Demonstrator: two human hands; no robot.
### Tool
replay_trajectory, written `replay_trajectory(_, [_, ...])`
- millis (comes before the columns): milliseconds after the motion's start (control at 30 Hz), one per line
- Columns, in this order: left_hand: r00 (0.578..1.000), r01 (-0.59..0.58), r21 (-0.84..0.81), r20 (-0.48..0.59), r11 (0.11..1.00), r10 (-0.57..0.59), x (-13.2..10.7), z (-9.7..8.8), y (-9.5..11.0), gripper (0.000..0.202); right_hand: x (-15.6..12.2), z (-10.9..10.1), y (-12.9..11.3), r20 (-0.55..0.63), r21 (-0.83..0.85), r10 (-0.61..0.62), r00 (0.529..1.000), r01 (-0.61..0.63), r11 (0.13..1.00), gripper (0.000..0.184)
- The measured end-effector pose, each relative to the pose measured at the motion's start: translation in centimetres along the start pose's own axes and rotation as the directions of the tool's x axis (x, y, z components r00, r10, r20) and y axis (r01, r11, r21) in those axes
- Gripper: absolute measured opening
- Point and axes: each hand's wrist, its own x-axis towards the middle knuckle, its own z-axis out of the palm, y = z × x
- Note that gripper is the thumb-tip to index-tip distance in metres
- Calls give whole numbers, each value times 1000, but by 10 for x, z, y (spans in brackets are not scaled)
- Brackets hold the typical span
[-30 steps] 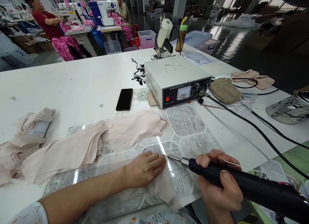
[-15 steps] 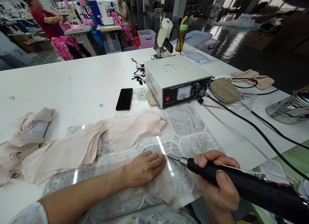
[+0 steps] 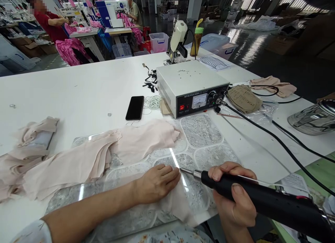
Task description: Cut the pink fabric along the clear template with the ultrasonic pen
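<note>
In my right hand (image 3: pixel 237 197) is a black ultrasonic welding gun (image 3: pixel 243 190), my fingers wrapped around its barrel. Its thin metal tip points left, right beside the fingertips of my left hand (image 3: pixel 159 183). That hand is closed, knuckles up, pressing on a pale pink fabric piece (image 3: pixel 180 206) that lies on a grey patterned mat (image 3: pixel 209 157). The left fingertips are partly hidden, so how they grip the cloth is hard to see. Beyond the left forearm, more pale pink fabric pieces (image 3: pixel 70 162) lie overlapped on the mat.
A white control box (image 3: pixel 193 75) with a lit red switch stands behind the mat; a black cable (image 3: pixel 267 129) curves from it to the right. Nearby are a phone (image 3: pixel 134 107), loose cord (image 3: pixel 153 102), brown card templates (image 3: pixel 244 98) and a metal canister (image 3: pixel 314 119). People sew in the background.
The welding gun and my right hand have shifted slightly left, bringing the tip up to my left fingertips. My left hand and the fabric have stayed in place.
</note>
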Motion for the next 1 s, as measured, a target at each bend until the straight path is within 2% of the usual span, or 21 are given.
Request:
replay_trajectory(267, [999, -5, 10, 42, 1000, 5, 0, -1, 0, 27, 1, 2, -2, -3, -43, 1, 1000, -1, 999, 8])
replay_trajectory(467, [1000, 15, -36, 19, 999, -14, -3, 1, 0, 28, 1, -8, -6, -67, 29, 33, 997, -31, 999, 12])
replay_trajectory(1000, [995, 101, -98, 33, 990, -98, -5, -2, 4, 24, -11, -14, -8, -75, 133, 89, 993, -78, 988, 15])
